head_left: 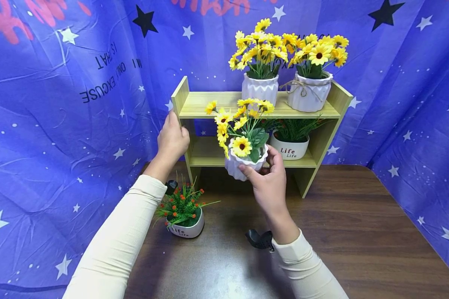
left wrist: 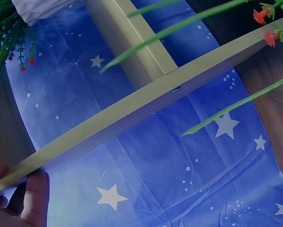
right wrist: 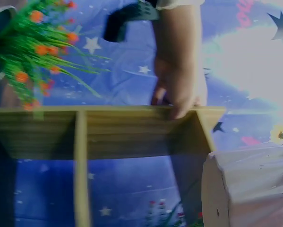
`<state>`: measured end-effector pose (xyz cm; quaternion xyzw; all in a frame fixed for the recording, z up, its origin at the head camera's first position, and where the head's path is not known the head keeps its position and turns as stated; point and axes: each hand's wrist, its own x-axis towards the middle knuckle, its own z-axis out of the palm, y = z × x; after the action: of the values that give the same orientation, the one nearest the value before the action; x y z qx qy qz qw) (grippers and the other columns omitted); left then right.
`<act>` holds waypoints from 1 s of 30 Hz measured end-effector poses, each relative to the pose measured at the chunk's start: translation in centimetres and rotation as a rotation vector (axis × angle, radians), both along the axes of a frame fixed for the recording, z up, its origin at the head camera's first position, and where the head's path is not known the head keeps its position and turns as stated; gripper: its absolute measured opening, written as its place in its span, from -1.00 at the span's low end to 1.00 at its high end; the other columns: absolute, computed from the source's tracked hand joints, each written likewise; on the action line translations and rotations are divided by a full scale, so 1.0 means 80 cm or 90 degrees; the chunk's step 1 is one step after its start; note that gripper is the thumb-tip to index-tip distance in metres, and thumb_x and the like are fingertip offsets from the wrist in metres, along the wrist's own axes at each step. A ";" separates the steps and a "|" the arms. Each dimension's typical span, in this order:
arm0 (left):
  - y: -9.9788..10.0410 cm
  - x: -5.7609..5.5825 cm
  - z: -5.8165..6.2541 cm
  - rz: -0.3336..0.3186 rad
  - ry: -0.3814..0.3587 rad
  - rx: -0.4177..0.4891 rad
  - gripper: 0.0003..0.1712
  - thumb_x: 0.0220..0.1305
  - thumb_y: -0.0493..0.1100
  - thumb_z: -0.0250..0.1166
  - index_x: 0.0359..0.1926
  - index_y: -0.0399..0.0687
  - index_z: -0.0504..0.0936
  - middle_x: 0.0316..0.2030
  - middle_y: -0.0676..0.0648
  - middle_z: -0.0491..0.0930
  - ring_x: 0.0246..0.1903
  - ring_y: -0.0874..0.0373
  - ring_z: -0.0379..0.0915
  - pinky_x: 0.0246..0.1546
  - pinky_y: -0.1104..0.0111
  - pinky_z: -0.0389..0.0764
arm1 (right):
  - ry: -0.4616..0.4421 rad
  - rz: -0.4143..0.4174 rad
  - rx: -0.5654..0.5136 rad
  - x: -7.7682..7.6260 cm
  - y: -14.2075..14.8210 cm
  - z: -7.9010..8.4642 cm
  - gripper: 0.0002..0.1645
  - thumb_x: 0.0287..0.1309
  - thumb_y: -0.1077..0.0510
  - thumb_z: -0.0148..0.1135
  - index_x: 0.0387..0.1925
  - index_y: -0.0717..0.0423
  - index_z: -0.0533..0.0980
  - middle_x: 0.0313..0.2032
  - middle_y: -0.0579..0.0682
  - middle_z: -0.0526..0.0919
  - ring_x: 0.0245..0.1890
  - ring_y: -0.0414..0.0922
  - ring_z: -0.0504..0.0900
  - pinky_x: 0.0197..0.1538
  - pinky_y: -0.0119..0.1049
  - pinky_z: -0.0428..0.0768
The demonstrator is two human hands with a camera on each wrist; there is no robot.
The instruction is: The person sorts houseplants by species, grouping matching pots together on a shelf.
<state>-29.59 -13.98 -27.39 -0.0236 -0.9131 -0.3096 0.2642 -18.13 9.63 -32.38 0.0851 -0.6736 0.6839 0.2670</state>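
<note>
My left hand (head_left: 173, 137) grips the left side panel of a small wooden shelf (head_left: 214, 102) near its top. In the left wrist view, fingers (left wrist: 36, 201) wrap the panel's edge. With thumb and fingers, my right hand (head_left: 271, 182) holds a white fluted flowerpot (head_left: 236, 167) of yellow artificial daisies (head_left: 241, 146), raised in front of the middle board. That pot fills the lower right of the right wrist view. On the top board stand two more white pots of yellow daisies, one plain (head_left: 260, 88) and one tied with twine (head_left: 309, 94).
A white planter (head_left: 289, 148) with green grass-like leaves, lettered "Life", sits on the middle board at right. Another planter (head_left: 188, 229) with small orange-red flowers stands on the brown wooden table (head_left: 359, 232), beside my left forearm. A blue star-patterned cloth (head_left: 78, 137) hangs behind and around.
</note>
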 end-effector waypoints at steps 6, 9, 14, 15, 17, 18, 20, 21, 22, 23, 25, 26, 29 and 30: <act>0.001 0.000 0.000 -0.003 -0.002 0.000 -0.35 0.29 -0.27 0.06 0.40 -0.24 0.20 0.22 -0.29 0.42 0.12 -0.38 0.44 0.03 -0.19 0.41 | 0.071 0.002 -0.008 -0.014 -0.001 0.040 -0.09 -0.08 0.23 0.58 0.29 0.21 0.30 0.10 -0.01 0.55 0.06 -0.13 0.51 0.00 -0.20 0.48; 0.001 0.000 0.001 -0.001 0.000 0.000 -0.35 0.29 -0.27 0.06 0.40 -0.24 0.19 0.22 -0.29 0.42 0.11 -0.39 0.44 0.02 -0.19 0.42 | 0.097 0.015 -0.016 -0.022 -0.004 0.062 -0.11 -0.07 0.24 0.57 0.27 0.21 0.29 0.11 0.00 0.56 0.09 -0.11 0.52 0.04 -0.15 0.52; 0.000 0.000 0.001 -0.003 0.002 0.000 -0.34 0.28 -0.27 0.07 0.40 -0.24 0.20 0.22 -0.29 0.42 0.10 -0.39 0.45 0.00 -0.19 0.42 | 0.094 0.026 -0.017 -0.044 -0.013 0.096 -0.14 -0.06 0.24 0.57 0.25 0.20 0.31 0.12 0.05 0.55 0.10 -0.11 0.53 0.03 -0.21 0.58; 0.000 0.000 0.001 -0.004 0.005 0.000 -0.35 0.28 -0.28 0.08 0.40 -0.24 0.20 0.21 -0.29 0.42 0.10 -0.39 0.45 0.00 -0.20 0.42 | 0.089 0.032 -0.017 -0.049 -0.016 0.102 -0.15 -0.05 0.24 0.56 0.25 0.20 0.31 0.12 0.05 0.54 0.10 -0.11 0.53 0.03 -0.22 0.58; 0.000 0.000 0.001 -0.005 0.010 0.001 -0.35 0.28 -0.28 0.08 0.39 -0.25 0.21 0.20 -0.29 0.43 0.09 -0.40 0.45 -0.01 -0.20 0.42 | 0.073 0.043 -0.020 -0.058 -0.021 0.111 -0.16 -0.04 0.23 0.56 0.25 0.20 0.31 0.12 0.07 0.54 0.09 -0.12 0.54 0.02 -0.23 0.58; 0.000 0.000 0.000 -0.006 0.012 0.000 -0.35 0.28 -0.29 0.09 0.39 -0.25 0.21 0.20 -0.30 0.43 0.09 -0.40 0.45 -0.01 -0.20 0.42 | 0.066 0.050 -0.021 -0.062 -0.023 0.114 -0.16 -0.04 0.23 0.55 0.25 0.20 0.31 0.12 0.07 0.54 0.09 -0.12 0.54 0.03 -0.23 0.58; 0.000 0.000 0.000 -0.005 0.014 0.000 -0.35 0.28 -0.28 0.08 0.39 -0.26 0.21 0.19 -0.30 0.43 0.09 -0.41 0.45 -0.02 -0.21 0.42 | 0.053 0.059 -0.022 -0.067 -0.028 0.119 -0.16 -0.04 0.23 0.55 0.24 0.20 0.31 0.11 0.07 0.53 0.09 -0.12 0.53 0.02 -0.23 0.57; 0.000 0.001 0.000 -0.005 0.014 -0.001 -0.35 0.28 -0.28 0.08 0.39 -0.26 0.21 0.19 -0.30 0.43 0.09 -0.40 0.45 -0.02 -0.21 0.42 | 0.048 0.060 -0.021 -0.070 -0.030 0.121 -0.17 -0.03 0.23 0.55 0.24 0.20 0.31 0.11 0.07 0.53 0.09 -0.12 0.53 0.02 -0.23 0.57; 0.000 0.001 -0.001 -0.004 0.013 -0.002 -0.36 0.28 -0.28 0.07 0.39 -0.26 0.21 0.18 -0.30 0.44 0.09 -0.40 0.45 -0.02 -0.21 0.42 | 0.043 0.062 -0.020 -0.073 -0.032 0.122 -0.18 -0.03 0.22 0.55 0.23 0.20 0.31 0.11 0.07 0.53 0.09 -0.12 0.52 0.02 -0.23 0.57; -0.001 0.001 -0.001 -0.004 0.013 -0.003 -0.36 0.29 -0.28 0.07 0.39 -0.26 0.21 0.18 -0.31 0.44 0.09 -0.40 0.45 -0.02 -0.21 0.43 | 0.039 0.066 -0.021 -0.075 -0.033 0.124 -0.18 -0.03 0.22 0.55 0.22 0.20 0.31 0.11 0.07 0.53 0.10 -0.11 0.52 0.03 -0.23 0.56; -0.001 0.000 -0.001 -0.003 0.013 -0.004 -0.36 0.29 -0.28 0.06 0.39 -0.26 0.21 0.18 -0.31 0.44 0.09 -0.40 0.45 -0.02 -0.21 0.42 | 0.034 0.069 -0.016 -0.081 -0.037 0.125 -0.19 -0.03 0.21 0.55 0.21 0.20 0.32 0.10 0.07 0.54 0.10 -0.11 0.52 0.03 -0.24 0.55; -0.001 0.000 -0.002 -0.002 0.012 -0.005 -0.36 0.29 -0.28 0.06 0.39 -0.26 0.20 0.18 -0.31 0.44 0.09 -0.40 0.45 -0.02 -0.21 0.42 | 0.033 0.067 -0.013 -0.083 -0.038 0.126 -0.19 -0.03 0.20 0.56 0.21 0.20 0.32 0.09 0.07 0.55 0.09 -0.10 0.53 0.02 -0.24 0.56; -0.001 -0.001 -0.002 -0.002 0.008 -0.005 -0.35 0.30 -0.27 0.07 0.40 -0.25 0.19 0.19 -0.30 0.43 0.11 -0.39 0.45 0.00 -0.20 0.42 | 0.028 0.064 -0.006 -0.089 -0.043 0.128 -0.20 -0.03 0.17 0.56 0.21 0.19 0.34 0.06 0.05 0.56 0.05 -0.11 0.55 -0.02 -0.24 0.57; -0.001 -0.001 -0.001 -0.002 0.006 -0.004 -0.35 0.30 -0.27 0.07 0.40 -0.25 0.19 0.20 -0.30 0.43 0.11 -0.39 0.44 0.01 -0.20 0.41 | 0.028 0.061 0.000 -0.090 -0.044 0.128 -0.19 -0.03 0.16 0.56 0.21 0.18 0.34 0.05 0.05 0.57 0.04 -0.11 0.56 -0.03 -0.25 0.58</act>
<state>-29.68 -14.07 -27.49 -0.0275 -0.9128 -0.3067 0.2683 -25.35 6.11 -22.11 0.1322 -0.6625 0.6940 0.2490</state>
